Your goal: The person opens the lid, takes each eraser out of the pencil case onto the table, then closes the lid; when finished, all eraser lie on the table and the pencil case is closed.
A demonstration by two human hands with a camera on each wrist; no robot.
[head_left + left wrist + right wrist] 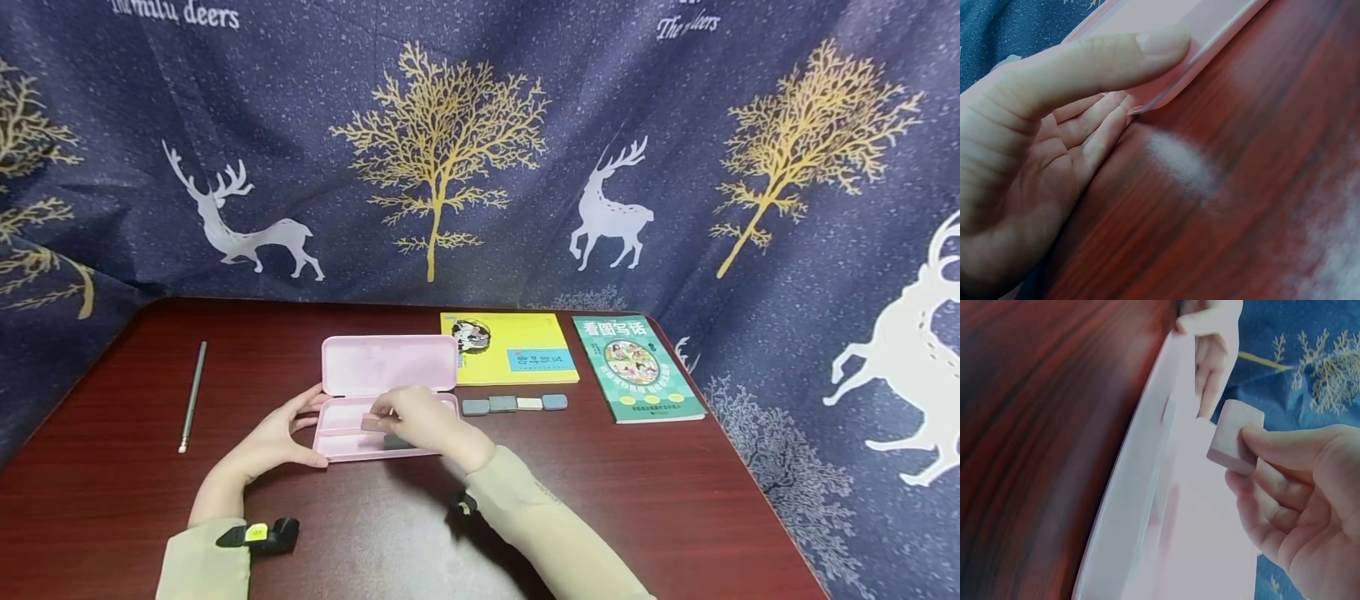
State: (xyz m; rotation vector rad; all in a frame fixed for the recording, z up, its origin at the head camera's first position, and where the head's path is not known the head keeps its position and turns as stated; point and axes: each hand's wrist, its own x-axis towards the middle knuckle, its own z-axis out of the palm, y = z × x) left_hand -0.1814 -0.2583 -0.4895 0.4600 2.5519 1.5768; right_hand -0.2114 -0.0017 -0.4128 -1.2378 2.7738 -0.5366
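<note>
A pink pencil case [352, 457] lies with its lid raised on the table. My left hand [264, 440] holds its left end, thumb at the front corner and fingers at the side; the left wrist view shows the thumb [1160, 53] against the case wall. Over the case, my right hand [423, 421] pinches a brownish-pink eraser [1235, 434] between thumb and fingers. Under that hand, a dark flat piece [397, 442] shows in the front compartment, partly hidden; its kind cannot be told.
Several small erasers [502, 404] stand in a row right of the case. Behind them lies a yellow book [517, 333], with a green book [637, 367] farther right. A pencil [193, 396] lies at the left. A patterned cloth [480, 150] hangs behind the table.
</note>
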